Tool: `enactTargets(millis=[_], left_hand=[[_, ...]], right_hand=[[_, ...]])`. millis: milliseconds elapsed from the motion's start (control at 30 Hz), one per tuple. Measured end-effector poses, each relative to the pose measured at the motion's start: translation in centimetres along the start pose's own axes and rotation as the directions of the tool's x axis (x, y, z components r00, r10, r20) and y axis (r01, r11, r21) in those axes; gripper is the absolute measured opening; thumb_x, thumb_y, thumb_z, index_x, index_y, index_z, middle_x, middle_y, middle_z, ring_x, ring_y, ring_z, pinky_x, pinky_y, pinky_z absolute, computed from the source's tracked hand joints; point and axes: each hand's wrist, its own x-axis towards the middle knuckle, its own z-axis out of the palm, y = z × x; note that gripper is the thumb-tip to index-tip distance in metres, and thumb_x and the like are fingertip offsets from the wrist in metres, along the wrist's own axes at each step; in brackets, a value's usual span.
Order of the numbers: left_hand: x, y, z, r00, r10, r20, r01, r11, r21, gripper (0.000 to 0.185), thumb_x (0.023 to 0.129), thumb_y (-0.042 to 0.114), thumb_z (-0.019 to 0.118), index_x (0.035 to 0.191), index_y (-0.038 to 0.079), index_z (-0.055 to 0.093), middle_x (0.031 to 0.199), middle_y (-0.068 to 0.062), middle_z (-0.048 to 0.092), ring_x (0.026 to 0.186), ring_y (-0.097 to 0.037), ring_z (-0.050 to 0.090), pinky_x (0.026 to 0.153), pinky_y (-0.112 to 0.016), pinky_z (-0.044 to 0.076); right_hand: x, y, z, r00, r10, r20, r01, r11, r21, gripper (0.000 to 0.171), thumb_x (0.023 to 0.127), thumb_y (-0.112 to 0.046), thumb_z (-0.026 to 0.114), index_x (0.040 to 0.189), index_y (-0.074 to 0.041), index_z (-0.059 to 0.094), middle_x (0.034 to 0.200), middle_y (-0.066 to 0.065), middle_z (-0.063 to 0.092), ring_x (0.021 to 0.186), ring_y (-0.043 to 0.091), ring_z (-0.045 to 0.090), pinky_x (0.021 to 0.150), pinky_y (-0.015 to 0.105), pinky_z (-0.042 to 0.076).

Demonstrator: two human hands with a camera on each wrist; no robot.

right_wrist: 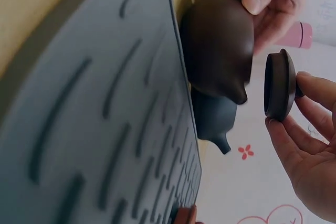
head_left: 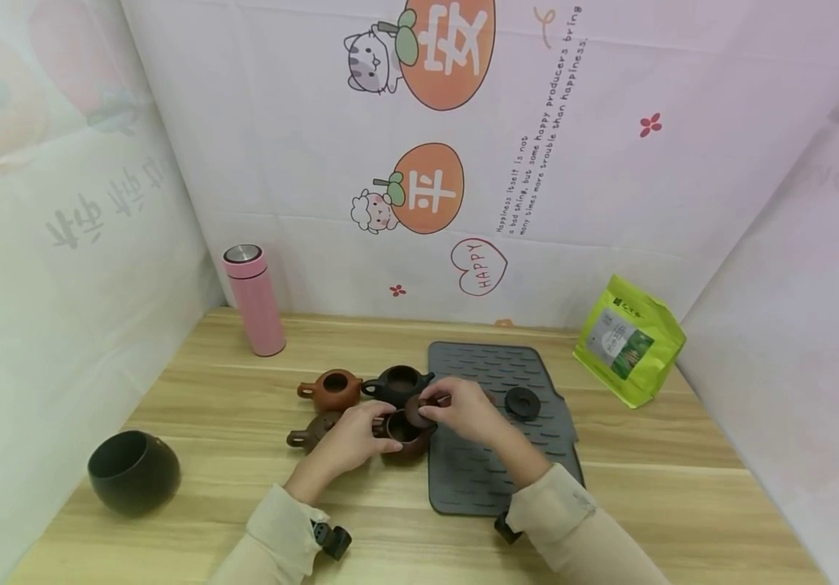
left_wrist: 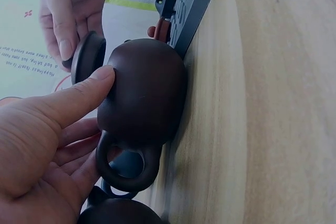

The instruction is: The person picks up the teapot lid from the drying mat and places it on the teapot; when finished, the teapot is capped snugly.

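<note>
My left hand holds a dark brown teapot near its open mouth, the thumb on the rim by the handle. The pot stands on the wooden table by the mat's left edge. Just above and beside the mouth, my right hand pinches a round dark brown lid by its knob. The lid is tilted and apart from the pot. Behind stand a black teapot and an orange-brown teapot, both lidless. Another brown teapot is partly hidden by my left hand.
A grey ridged mat lies on the right, bearing a black lid and a reddish lid. A dark round pot sits at the left, a pink thermos at the back left, a green pouch at the back right.
</note>
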Motion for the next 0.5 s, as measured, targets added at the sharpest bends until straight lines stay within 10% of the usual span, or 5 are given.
enactTargets(millis=[500], left_hand=[[0.1,0.0,0.0,1.000,0.017,-0.012,-0.017,1.000,0.018,0.053,0.082,0.024,0.081,0.125,-0.001,0.062,0.125,-0.014,0.060,0.116,-0.029,0.056,0.093,-0.044,0.048]], right_hand=[[0.2,-1.0,2.0,0.994,-0.044,0.097,0.053,0.995,-0.089,0.014,0.093,-0.020,0.069,0.106,-0.014,0.069,0.103,-0.001,0.061,0.087,0.015,0.058,0.066,0.029,0.050]])
